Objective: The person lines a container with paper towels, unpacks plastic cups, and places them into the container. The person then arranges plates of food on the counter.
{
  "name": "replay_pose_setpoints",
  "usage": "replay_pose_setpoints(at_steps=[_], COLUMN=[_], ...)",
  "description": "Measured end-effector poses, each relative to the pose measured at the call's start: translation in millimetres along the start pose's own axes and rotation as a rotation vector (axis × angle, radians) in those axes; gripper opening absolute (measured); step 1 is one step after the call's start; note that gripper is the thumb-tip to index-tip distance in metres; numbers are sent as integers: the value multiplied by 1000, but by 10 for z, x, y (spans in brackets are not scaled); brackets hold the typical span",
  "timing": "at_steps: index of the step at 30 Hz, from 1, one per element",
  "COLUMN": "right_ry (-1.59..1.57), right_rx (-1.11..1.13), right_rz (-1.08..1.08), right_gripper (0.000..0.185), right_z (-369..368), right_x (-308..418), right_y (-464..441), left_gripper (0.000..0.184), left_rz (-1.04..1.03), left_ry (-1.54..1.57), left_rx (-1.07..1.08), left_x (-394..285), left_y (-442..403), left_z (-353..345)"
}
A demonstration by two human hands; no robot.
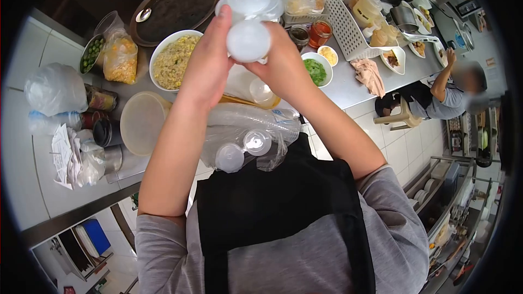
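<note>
My left hand point(218, 57) is closed against the left side of a cluster of small translucent plastic cups point(248, 42), its thumb pointing up. My right hand point(280, 57) grips the same cups from the right; its fingers are partly hidden behind them. More round translucent plastic point(251, 0), blurred, shows just beyond my hands. Below my wrists lies a long clear plastic sleeve point(245, 122). Two loose translucent cups point(230, 158) rest on it near my black apron point(272, 201). Another clear cup point(261, 91) sits in a container under my hands.
To the left stand a bowl of fried rice point(173, 61), a round tub point(143, 122) and a dark round tray point(163, 13). Rightward are a bowl of chopped greens point(316, 71), a white basket point(348, 27) and a pink cloth point(368, 76). A seated person point(436, 95) is farther right.
</note>
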State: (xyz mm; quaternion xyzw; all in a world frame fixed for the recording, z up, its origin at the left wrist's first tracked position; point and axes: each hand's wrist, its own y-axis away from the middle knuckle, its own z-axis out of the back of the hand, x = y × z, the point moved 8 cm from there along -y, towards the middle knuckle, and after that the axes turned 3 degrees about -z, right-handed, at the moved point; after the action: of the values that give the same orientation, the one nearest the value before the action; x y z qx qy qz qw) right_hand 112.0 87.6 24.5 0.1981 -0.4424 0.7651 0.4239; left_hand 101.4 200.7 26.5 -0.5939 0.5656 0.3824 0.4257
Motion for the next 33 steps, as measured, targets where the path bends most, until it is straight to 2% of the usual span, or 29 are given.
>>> replay_pose_setpoints(at_steps=[2, 3, 5, 6, 8, 9, 10, 12, 16, 18, 21, 24, 26, 28, 31, 33], right_ry=[64, 57, 59, 56, 222, 385, 384, 604, 652, 539, 553, 592, 631, 673, 640, 599], right_rx=[279, 286, 636, 645, 913, 948, 952, 1085, 1068, 1115, 1095, 1116, 1099, 1080, 970, 805], right_rz=[-76, -69, -156, -149, -209, -194, -190, -178, -152, -75, -54, -79, -83, -87, -73, -84], right_gripper=[60, 60, 65, 65, 82, 79, 79, 73, 66, 61, 57, 55, 55, 55, 52, 54], right_z=[-307, -341, -614, -625, -779, -817, -844, -886, -886, -919, -925, -870, -838, -769, -563, -377], right_x=[-128, -166, -332, -359, -491, -534, -514, -537, -587, -602, -694, -696, -706, -720, -626, -503], right_y=[-40, -76, -29, -81, -22, -3, -6, 83, 154, 188, 202, 207, 191, 160, 84, -3], left_gripper=[59, 53, 50, 48, 46, 46, 46, 46, 47, 49, 52, 55, 54, 53, 51, 51], left_rz=[193, 234, 307, 383, 413, 480, 548, 539, 579, 608, 624, 575, 635, 618, 627, 650], left_ry=[9, 67, 103, 142, 162, 192, 223, 232, 188, 129, 119, 150, -10, 24, 37, 16], left_rx=[-50, -120, -161, -191, -216, -191, -163, -147, -193, -217, -184, -221, -263, -237, -186, -161], left_x=[245, 388, 593, 731, 990, 1101, 1214, 1269, 1333, 1354, 1376, 1430, 1519, 1499, 1550, 1636], left_y=[-76, -125, -166, -171, -230, -217, -195, -164, -57, -14, 3, -32, -42, -100, -182, -187], left_z=[253, 370, 502, 564, 710, 710, 705, 689, 699, 727, 703, 696, 777, 683, 669, 689])
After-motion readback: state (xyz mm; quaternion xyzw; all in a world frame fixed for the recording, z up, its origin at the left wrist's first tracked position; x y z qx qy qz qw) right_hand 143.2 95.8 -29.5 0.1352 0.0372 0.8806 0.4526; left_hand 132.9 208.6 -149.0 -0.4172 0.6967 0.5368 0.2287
